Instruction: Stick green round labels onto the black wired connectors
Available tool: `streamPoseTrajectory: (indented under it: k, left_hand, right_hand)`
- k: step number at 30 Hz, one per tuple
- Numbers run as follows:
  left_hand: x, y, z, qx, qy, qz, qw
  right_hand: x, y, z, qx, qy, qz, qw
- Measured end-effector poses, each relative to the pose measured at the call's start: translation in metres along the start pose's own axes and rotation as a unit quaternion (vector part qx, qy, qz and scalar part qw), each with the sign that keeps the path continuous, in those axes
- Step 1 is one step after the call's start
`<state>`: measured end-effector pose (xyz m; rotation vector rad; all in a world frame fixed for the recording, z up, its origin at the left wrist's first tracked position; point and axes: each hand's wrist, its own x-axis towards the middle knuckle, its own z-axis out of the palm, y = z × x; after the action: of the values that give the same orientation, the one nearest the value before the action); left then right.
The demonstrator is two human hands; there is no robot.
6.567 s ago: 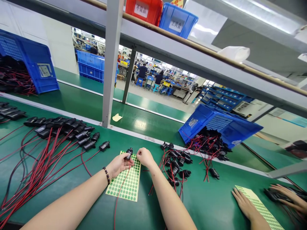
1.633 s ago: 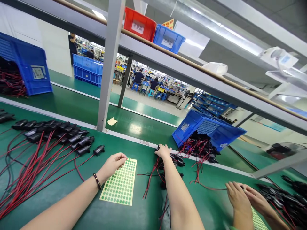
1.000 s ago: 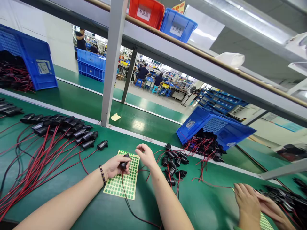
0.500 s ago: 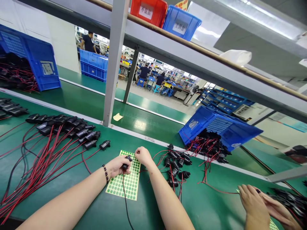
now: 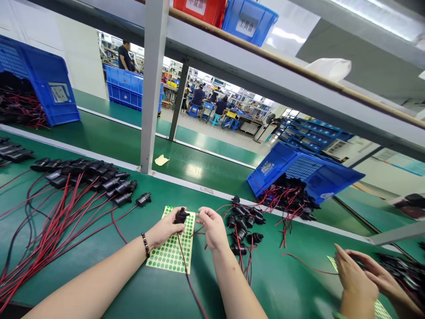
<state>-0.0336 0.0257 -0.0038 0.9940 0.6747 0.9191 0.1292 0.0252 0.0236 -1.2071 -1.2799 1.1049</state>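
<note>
My left hand (image 5: 166,228), with a beaded bracelet at the wrist, is closed around a small black pump (image 5: 181,215) with a short nozzle. Its red and black wire hangs down toward the table's front. Beneath that hand lies a pale yellow sheet of round green stickers (image 5: 169,259). My right hand (image 5: 212,226) is just right of the pump, thumb and fingertips pinched together; whatever they hold is too small to make out. A loose group of black pumps with red wires (image 5: 242,228) lies beyond my right forearm.
Rows of wired pumps (image 5: 99,175) lie at left, with one single pump (image 5: 143,200) nearer the sheet. Tipped blue bins (image 5: 279,164) hold more. A co-worker's hands (image 5: 357,274) work at right. A shelf post (image 5: 151,97) rises behind the table.
My left hand has turned the pump more upright, so its nozzle points right. My right hand has shifted slightly right and rotated, its pinched fingers now facing the pump. The view has tilted slightly.
</note>
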Motion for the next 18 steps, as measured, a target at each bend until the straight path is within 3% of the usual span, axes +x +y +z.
streamPoseTrajectory:
  k: [2, 4, 10, 18]
  left_hand:
    - [-0.001, -0.003, 0.005, 0.099, 0.021, 0.059, 0.993]
    - [-0.003, -0.006, 0.008, 0.182, 0.03, 0.104, 0.977]
    - [-0.007, -0.012, 0.013, 0.306, 0.03, 0.147, 0.94]
    - [-0.01, -0.013, 0.017, 0.329, 0.028, 0.157, 0.931]
  right_hand:
    - [-0.015, -0.003, 0.002, 0.115, 0.005, 0.027, 0.993]
    - [-0.025, -0.003, 0.007, 0.142, -0.001, 0.026, 0.99]
    - [-0.035, -0.001, 0.016, 0.101, -0.002, -0.014, 0.995]
    - [-0.036, 0.005, 0.015, 0.0, -0.001, -0.064, 0.998]
